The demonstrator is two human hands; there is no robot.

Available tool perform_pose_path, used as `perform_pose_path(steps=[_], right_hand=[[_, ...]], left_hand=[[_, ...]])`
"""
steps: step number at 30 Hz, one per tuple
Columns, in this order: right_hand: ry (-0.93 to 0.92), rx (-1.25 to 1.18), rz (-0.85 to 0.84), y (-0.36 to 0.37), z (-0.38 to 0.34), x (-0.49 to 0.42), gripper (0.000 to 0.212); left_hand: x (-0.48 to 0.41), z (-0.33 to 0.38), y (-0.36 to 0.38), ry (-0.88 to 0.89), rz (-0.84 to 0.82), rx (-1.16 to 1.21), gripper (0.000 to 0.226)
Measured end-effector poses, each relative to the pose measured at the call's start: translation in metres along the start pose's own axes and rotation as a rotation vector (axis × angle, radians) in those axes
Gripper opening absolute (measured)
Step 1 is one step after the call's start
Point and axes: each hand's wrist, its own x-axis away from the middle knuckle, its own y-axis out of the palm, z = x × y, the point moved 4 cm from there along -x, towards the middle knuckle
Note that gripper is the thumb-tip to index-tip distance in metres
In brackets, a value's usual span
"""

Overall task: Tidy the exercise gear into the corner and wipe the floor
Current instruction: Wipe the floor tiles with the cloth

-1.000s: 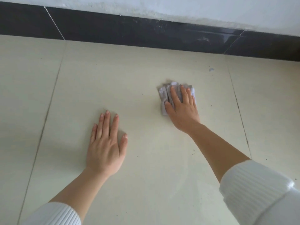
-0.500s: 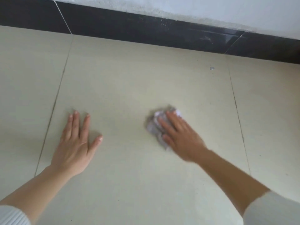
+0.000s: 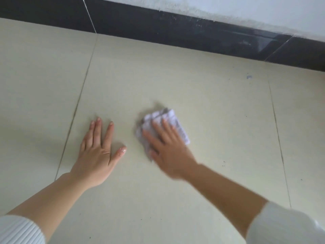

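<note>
A crumpled pale lilac cloth [image 3: 171,118] lies on the cream tiled floor [image 3: 175,76] near the middle of the view. My right hand [image 3: 168,147] presses flat on it with straight fingers, blurred by motion. My left hand [image 3: 97,155] rests flat on the floor to the left of the cloth, fingers spread, a hand's width away. No exercise gear is in view.
A black skirting band [image 3: 175,30] runs along the foot of the white wall [image 3: 263,7] at the top. A small grey-blue speck [image 3: 248,77] lies on the floor at the right, near the skirting. Dark grout lines cross the tiles.
My right hand has drawn the cloth back from near the wall toward me and to the left. My left hand has shifted left on the floor. The view has tilted.
</note>
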Motion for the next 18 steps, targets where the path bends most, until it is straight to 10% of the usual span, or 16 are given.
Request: perform_pose_path(steps=[5, 18], right_hand=[[-0.182, 0.024, -0.186, -0.001, 0.004, 0.046, 0.055], [0.689, -0.116, 0.036, -0.036, 0.109, -0.106, 0.066]], left_hand=[[-0.001, 0.000, -0.002, -0.031, -0.078, 0.037, 0.101], [0.001, 0.000, 0.000, 0.013, 0.005, -0.003, 0.085]])
